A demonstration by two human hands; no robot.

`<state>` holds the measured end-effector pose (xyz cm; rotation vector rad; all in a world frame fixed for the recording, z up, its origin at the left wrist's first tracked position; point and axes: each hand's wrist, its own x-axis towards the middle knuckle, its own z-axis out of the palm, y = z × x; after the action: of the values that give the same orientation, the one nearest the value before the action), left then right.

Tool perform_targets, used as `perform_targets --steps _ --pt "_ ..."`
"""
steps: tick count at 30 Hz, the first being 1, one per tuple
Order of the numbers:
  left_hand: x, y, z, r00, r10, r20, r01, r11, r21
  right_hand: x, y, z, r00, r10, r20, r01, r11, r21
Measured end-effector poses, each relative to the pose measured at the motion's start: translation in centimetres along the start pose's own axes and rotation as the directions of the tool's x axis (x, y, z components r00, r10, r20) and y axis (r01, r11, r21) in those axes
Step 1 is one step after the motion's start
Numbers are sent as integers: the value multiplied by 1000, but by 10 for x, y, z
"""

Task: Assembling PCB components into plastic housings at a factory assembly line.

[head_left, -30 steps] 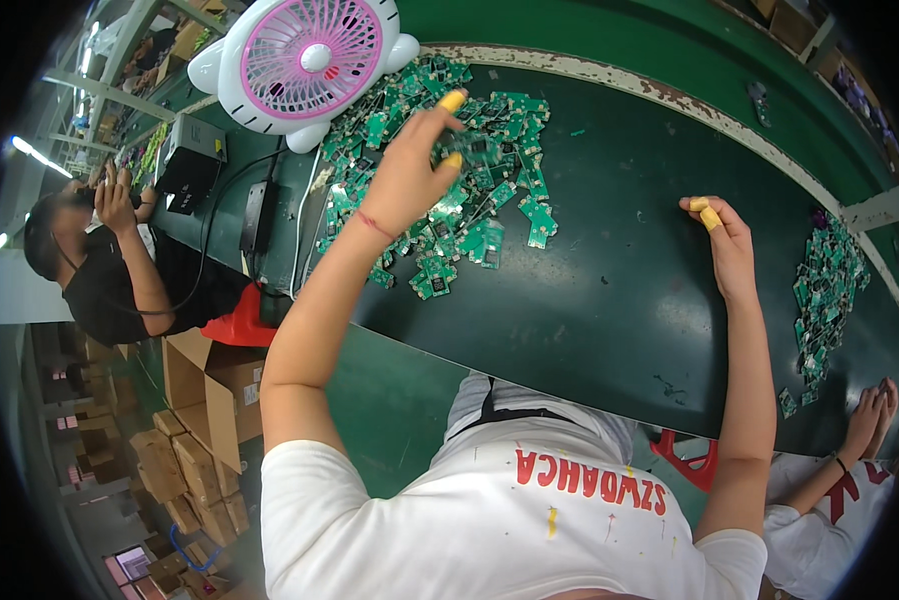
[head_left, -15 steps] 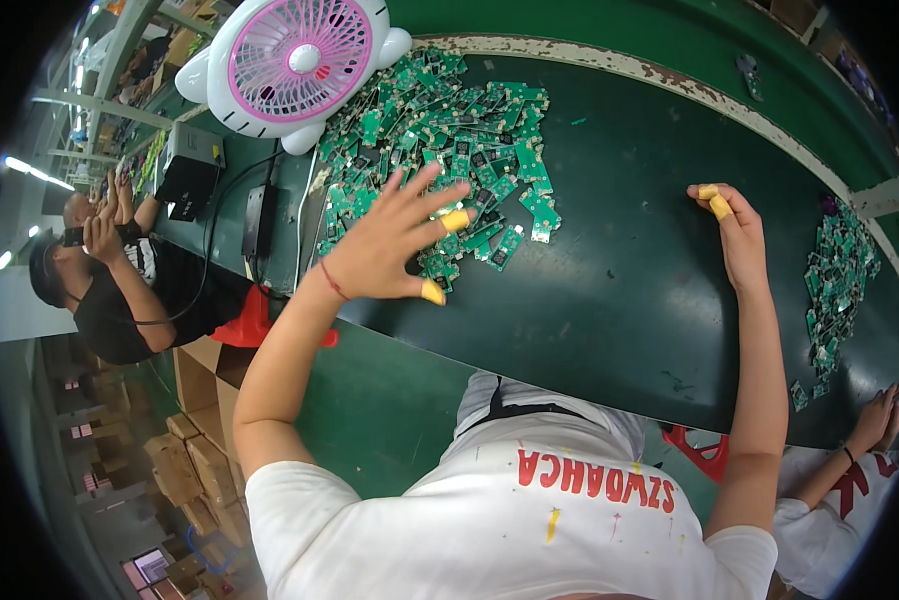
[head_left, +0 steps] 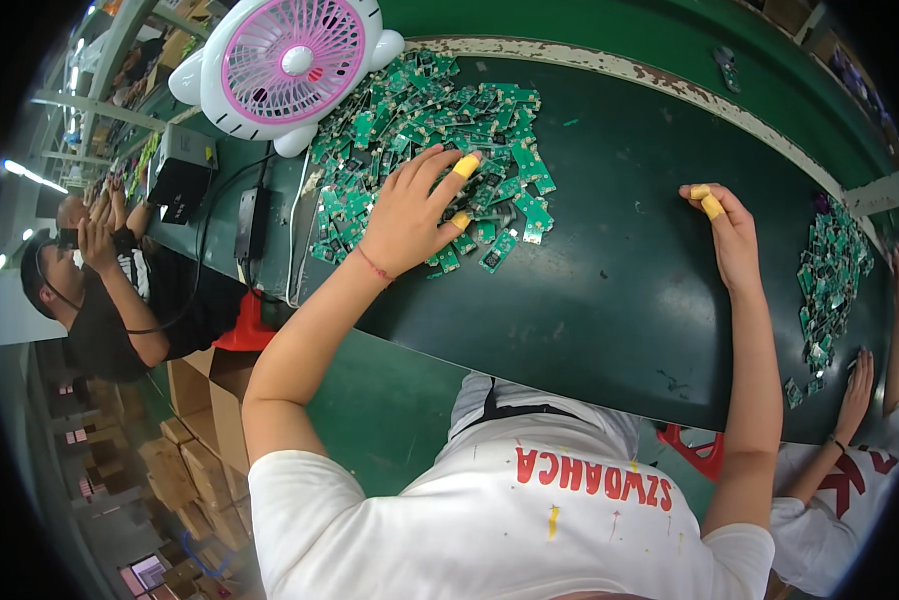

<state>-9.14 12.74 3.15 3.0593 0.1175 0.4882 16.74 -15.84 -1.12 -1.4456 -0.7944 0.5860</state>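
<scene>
My left hand (head_left: 414, 205) reaches over a large heap of small green circuit boards (head_left: 369, 125) on the dark green table. Its thumb and index finger, both in yellow finger covers, are apart, and its fingertips lie at or just above the boards. I see nothing held in it. A loose circuit board (head_left: 497, 251) lies at the heap's near edge, just beyond the thumb. My right hand (head_left: 731, 230) is held over the table's right part, thumb and index finger pinched together, also in yellow covers. Whether something tiny is between them I cannot make out.
A white and pink fan (head_left: 296, 62) stands at the heap's far left, beside a black power adapter (head_left: 252, 222) and cables. A second circuit-board pile (head_left: 831, 280) lies at right, near another person's hand (head_left: 855, 392). A raised, chipped rim (head_left: 659, 78) bounds the far side.
My left hand has moved slightly right and farther into the heap, its spread fingers drawing closer together. My right hand stays nearly in place. At right, the other person's hands have separated.
</scene>
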Motion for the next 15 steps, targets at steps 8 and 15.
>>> perform_targets --steps 8,15 --pt "21 -26 -16 977 -175 -119 150 970 -193 0 0 -2 1000 -8 5 8 1000 -19" --pt "50 -49 -24 951 -177 -252 138 976 -167 0 2 -2 1000 -3 8 3 1000 6"
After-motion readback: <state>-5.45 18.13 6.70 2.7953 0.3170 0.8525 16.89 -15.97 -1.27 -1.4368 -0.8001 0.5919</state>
